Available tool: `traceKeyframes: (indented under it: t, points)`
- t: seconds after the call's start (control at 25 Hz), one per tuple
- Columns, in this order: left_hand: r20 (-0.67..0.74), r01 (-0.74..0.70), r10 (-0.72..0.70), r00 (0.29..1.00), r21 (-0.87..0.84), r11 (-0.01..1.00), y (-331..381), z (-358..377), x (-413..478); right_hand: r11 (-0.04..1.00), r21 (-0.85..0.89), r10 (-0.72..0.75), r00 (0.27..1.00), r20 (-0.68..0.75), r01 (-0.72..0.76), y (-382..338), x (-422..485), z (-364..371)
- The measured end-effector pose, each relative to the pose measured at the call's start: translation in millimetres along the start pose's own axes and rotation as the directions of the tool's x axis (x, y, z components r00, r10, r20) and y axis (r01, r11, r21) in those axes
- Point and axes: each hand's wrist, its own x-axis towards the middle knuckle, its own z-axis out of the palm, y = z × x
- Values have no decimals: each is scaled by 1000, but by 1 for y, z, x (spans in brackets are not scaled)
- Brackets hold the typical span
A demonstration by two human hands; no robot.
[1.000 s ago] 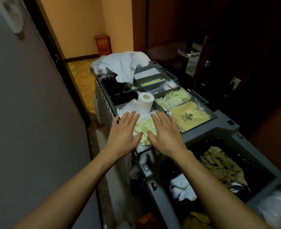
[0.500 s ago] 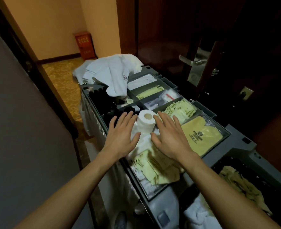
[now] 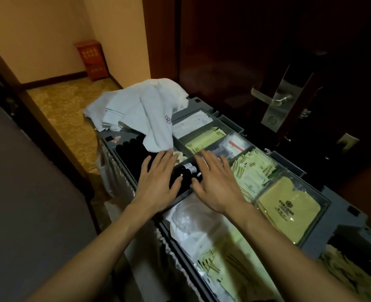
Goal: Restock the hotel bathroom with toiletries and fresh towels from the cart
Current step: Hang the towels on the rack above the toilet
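**Two flat hands over the cart's supply tray**

The grey housekeeping cart (image 3: 341, 225) fills the lower right, its top divided into compartments that run away from the hands toward a dark wooden door (image 3: 234, 51) with one metal lever handle (image 3: 273, 99). Beyond the fingertips lies a heap of white towels (image 3: 145, 110) — crumpled, not folded, one bearing a small embroidered mark — spilling over the far-left compartments.

Both hands hover palm-down, fingers spread and slightly fanned, gripping nothing. The left hand (image 3: 158, 182) is over a compartment of small dark bottles (image 3: 186, 174), several with pale caps; the exact number is hidden under the palms. The right hand (image 3: 215, 182) sits just beside it, its thumb near the same bottles.

To the right of the right hand — one compartment of pale green sachets (image 3: 253, 171), many, stacked loosely, and nearer the wrist one clear-wrapped pack of yellow-tan slippers (image 3: 289, 212) printed with a logo. Ahead of the right fingertips are two more compartments: green packets (image 3: 204, 139) and white flat packets (image 3: 191, 123). Beneath the forearms lie clear plastic-bagged items (image 3: 191, 225) and more scattered green sachets (image 3: 228, 269). One red box (image 3: 90, 59) stands on the floor far beyond the left hand.
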Motion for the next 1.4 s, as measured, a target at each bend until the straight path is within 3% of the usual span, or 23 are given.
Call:
traceKeyframes:
  t: [0.72,0.96,1.4]
  points:
    - [-1,96,-96,995,93,991,-38,-12,15,990,59,-129,991,-27,130,-2,71,16]
    - [33,64,-67,997,68,996,-84,7,63,994,30,-107,993,-41,108,-5,127,38]
    - [27,-44,47,999,-111,993,-191,49,177,1000,19,8,991,132,-11,-18,267,95]
